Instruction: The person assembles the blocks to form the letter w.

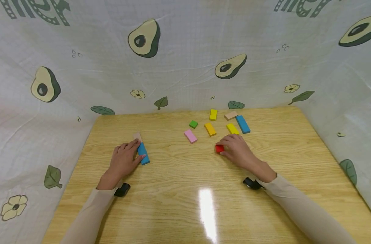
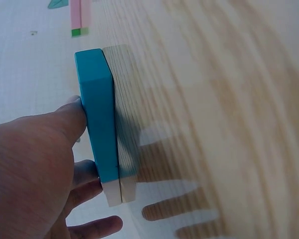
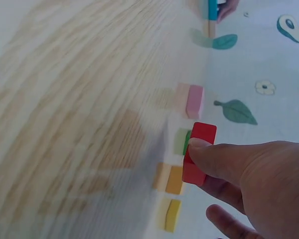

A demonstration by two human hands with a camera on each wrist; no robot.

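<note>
A blue block [image 1: 143, 154] lies end to end with a natural-wood block [image 1: 137, 137] on the left of the wooden table. My left hand [image 1: 123, 162] rests on the pair, its thumb on the blue block and its fingertips near the seam with the wood block. In the left wrist view the thumb [image 2: 75, 112] touches the blue block's face. My right hand [image 1: 238, 151] pinches a small red block [image 3: 203, 132] between thumb and fingers. In the right wrist view the red block overlaps a green block [image 3: 187, 142], partly hidden behind it.
Beyond the right hand lie a pink block [image 1: 190, 136], an orange block [image 1: 210, 129], two yellow blocks, [image 1: 213, 115] one farther back, another blue block [image 1: 242, 124] and another natural-wood block [image 1: 231, 115]. A white cloth [image 1: 185, 74] printed with avocados hangs behind the table.
</note>
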